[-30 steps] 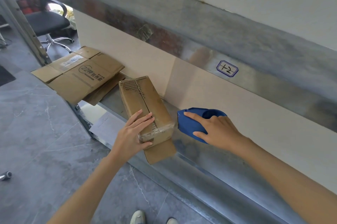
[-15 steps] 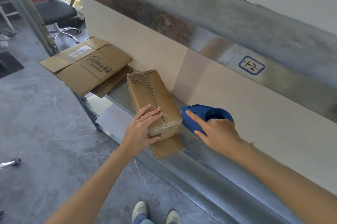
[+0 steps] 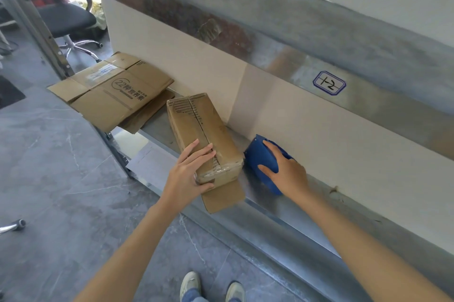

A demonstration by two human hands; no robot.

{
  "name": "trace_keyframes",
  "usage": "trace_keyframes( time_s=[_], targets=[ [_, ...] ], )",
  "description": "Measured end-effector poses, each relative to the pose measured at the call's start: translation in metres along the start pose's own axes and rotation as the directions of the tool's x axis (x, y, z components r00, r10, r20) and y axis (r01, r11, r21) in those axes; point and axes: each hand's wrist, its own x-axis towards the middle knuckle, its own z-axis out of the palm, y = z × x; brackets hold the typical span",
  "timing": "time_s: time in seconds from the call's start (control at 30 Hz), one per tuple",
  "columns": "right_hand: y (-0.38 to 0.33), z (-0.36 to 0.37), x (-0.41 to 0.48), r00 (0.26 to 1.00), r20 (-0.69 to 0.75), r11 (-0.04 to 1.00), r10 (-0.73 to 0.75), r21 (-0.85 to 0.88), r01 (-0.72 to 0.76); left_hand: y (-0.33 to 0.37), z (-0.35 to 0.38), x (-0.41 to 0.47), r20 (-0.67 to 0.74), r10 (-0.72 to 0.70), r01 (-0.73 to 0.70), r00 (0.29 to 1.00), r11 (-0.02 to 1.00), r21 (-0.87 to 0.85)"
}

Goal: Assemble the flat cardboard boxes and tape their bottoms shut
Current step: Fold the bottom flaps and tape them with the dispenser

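The box (image 3: 201,134) lies on the metal shelf (image 3: 270,206). The left hand (image 3: 189,174) clasps its taped near end, fingers flat on top, thumb hooked round. At the box's 3 o'clock the right hand (image 3: 287,174) grips the tape dispenser (image 3: 262,161). Flat cardboard (image 3: 118,98) lies at 10 o'clock.

On the flat cardboard box (image 3: 115,98) lying far left on the shelf, the top panel bore a dark print: "22" inside a ring, followed by large Chinese characters that read 种营养素. A smaller line of characters beside them was too fine to make out. A white label (image 3: 102,72) on the same cardboard carried blue marks, too blurred to read. To the right, a blue-bordered sticker (image 3: 329,83) on the metal beam (image 3: 270,31) had "1-2" handwritten in black.
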Motion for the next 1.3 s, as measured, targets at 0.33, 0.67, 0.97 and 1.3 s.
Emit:
trace_keyframes(
  time_s=[0.33,0.67,0.97,1.3],
  targets=[
    [0.028,0.026,-0.004,0.997,-0.007,0.966,0.071,0.251,-0.067,-0.006,0.003,0.002,-0.007,0.016,-0.016,1.000,1.000,0.009],
    [0.022,-0.004,-0.005,0.998,0.000,0.998,0.056,0.041,-0.056,-0.003,-0.002,0.003,0.028,0.014,-0.014,1.000,1.000,0.003],
    [-0.057,-0.018,0.018,0.878,0.022,0.867,-0.477,0.176,0.467,0.003,-0.002,0.006,0.016,-0.055,0.056,0.998,0.998,-0.032],
    [-0.065,-0.004,0.020,0.892,-0.009,0.835,-0.452,0.347,0.427,0.002,-0.005,0.006,0.077,-0.033,0.031,0.996,0.999,0.019]
  ],
)
